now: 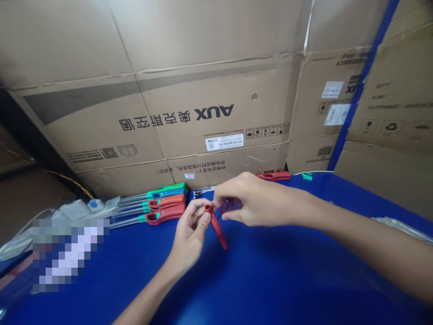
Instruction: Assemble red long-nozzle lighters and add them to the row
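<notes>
My left hand (192,231) is closed around a red plastic lighter handle (217,229), which slants down to the right above the blue table (257,280). My right hand (252,201) is closed in a pinch at the handle's open top end, holding a small dark purple part (226,206) against it. Both hands meet over the middle of the table.
A row of several finished long lighters (158,205) with red, orange, blue and green handles lies to the left. Another red lighter (274,176) lies by the cardboard boxes (203,104) walling the back. Clear plastic bags (71,212) sit far left.
</notes>
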Available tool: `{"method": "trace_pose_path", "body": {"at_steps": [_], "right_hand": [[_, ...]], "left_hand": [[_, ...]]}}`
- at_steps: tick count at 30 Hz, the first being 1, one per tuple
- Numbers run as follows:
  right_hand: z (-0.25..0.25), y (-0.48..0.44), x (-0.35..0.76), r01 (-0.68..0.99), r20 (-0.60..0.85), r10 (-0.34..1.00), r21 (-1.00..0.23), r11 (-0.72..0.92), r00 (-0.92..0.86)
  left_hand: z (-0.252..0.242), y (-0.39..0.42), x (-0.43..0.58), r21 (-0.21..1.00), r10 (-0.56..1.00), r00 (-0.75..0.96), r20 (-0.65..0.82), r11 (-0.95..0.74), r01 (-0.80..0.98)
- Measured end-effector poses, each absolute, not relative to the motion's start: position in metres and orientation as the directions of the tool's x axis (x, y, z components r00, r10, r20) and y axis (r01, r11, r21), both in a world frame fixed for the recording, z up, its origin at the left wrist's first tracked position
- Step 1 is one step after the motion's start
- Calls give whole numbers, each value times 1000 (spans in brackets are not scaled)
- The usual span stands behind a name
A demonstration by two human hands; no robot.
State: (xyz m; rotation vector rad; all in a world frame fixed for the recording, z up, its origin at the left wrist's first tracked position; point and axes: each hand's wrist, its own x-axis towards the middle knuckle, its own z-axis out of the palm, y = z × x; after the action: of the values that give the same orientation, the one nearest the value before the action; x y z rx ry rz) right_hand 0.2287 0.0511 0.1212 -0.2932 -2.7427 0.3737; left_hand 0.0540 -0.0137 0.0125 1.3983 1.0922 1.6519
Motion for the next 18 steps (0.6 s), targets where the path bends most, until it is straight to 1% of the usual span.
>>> {"method": "trace_pose_path", "body": {"at_steps": [2,3,5,7,11,14,18], "right_hand": [[122,51,227,93,398,270,-411,907,-877],[121,51,226,72,431,286,-447,891,-856],[116,53,224,84,458,323,-468,880,-828],[110,54,221,135,431,339,-438,889,-836],[99,51,213,183,325,290,-322,929,-900],[92,44,207,210,266,248,-163,964,-932],[81,30,199,222,197,208,49,974,-958]], "left_hand": [[8,-16,50,916,906,-154,395,-401,-8],[5,-17,49,916,907,-148,394,-401,-21],[0,-19,46,918,912,-140,385,-394,-41],[-5,-20,45,922,917,-129,377,-385,-41],[-9,-20,46,926,920,-110,376,-377,7],[-12,-18,48,924,919,-107,380,-372,90],[-16,-19,51,919,915,-158,371,-337,207]]}}
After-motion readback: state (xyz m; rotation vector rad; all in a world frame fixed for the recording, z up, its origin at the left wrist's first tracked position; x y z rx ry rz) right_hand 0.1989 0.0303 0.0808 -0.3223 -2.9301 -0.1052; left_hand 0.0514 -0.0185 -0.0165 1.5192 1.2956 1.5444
